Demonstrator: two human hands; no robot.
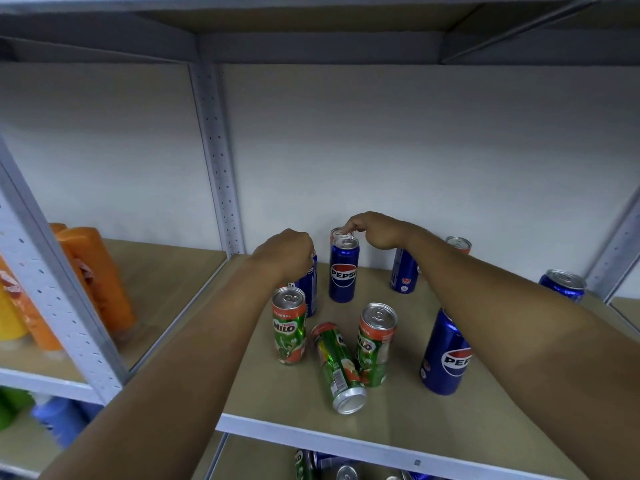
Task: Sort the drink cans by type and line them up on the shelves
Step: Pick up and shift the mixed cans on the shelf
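Note:
Blue Pepsi cans and green Milo cans stand mixed on the tan shelf (398, 420). My left hand (287, 252) is closed over the top of a blue Pepsi can (309, 289) at the shelf's left. My right hand (375, 230) pinches the top of a can at the back (336, 233), mostly hidden behind an upright Pepsi can (343, 270). Two Milo cans stand upright (289, 327) (375, 344), and a third Milo can (337, 367) lies on its side between them. More Pepsi cans stand under my right forearm (403, 271), at the front right (445, 355) and at the far right (562, 284).
A Milo can top (459, 244) shows behind my right arm. Orange and yellow bottles (93, 275) fill the left bay behind a perforated grey upright (52, 271). Several cans (346, 471) sit on the shelf below. The white back wall is close behind the cans.

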